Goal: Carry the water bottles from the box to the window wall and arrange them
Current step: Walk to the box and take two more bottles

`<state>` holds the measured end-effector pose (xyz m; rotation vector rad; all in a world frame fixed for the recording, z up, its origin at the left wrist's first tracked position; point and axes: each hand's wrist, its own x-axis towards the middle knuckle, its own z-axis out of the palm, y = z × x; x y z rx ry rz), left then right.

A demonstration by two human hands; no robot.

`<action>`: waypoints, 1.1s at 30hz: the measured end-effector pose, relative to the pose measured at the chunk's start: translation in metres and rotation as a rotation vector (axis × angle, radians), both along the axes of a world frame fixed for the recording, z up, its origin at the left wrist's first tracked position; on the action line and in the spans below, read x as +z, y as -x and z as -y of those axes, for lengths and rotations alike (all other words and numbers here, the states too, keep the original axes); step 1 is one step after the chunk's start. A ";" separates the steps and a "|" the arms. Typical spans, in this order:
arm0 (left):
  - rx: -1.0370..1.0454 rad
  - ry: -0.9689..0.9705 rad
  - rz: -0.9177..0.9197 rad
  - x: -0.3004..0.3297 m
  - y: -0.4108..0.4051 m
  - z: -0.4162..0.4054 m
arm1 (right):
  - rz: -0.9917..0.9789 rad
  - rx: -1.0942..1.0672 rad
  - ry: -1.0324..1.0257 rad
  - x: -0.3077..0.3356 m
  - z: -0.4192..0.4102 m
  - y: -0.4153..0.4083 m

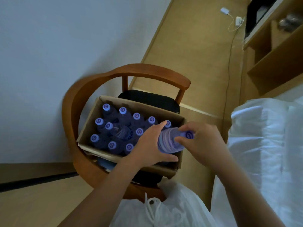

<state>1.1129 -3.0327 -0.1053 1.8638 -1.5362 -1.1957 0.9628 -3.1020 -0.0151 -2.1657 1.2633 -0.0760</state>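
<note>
An open cardboard box stands on a wooden armchair and holds several upright water bottles with purple caps. One more bottle lies on its side across the others. Over the box's right end, a clear ribbed water bottle is tilted with its cap toward the right. My left hand grips its body, index finger stretched along the top. My right hand pinches its neck and cap.
The wooden armchair with a black seat cushion stands against a pale wall. A white bed is at the right. A wooden shelf unit and a cable with chargers are at the upper right. White clothing with a drawstring fills the bottom.
</note>
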 end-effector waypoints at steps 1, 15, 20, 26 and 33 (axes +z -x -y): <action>-0.009 0.038 -0.014 0.002 0.002 0.001 | 0.047 0.004 -0.015 0.009 -0.004 -0.003; 0.837 0.103 -0.078 -0.002 -0.060 -0.075 | 0.242 -0.247 -0.512 -0.157 0.007 -0.054; 1.105 0.050 -0.167 0.002 -0.079 -0.097 | 0.191 -0.310 -0.515 -0.223 0.000 -0.065; 1.229 0.024 -0.303 0.003 -0.087 -0.114 | 0.102 -0.295 -0.446 -0.251 0.012 -0.083; 1.045 0.029 -0.267 0.008 -0.087 -0.107 | 0.215 -0.377 -0.290 -0.205 0.006 -0.066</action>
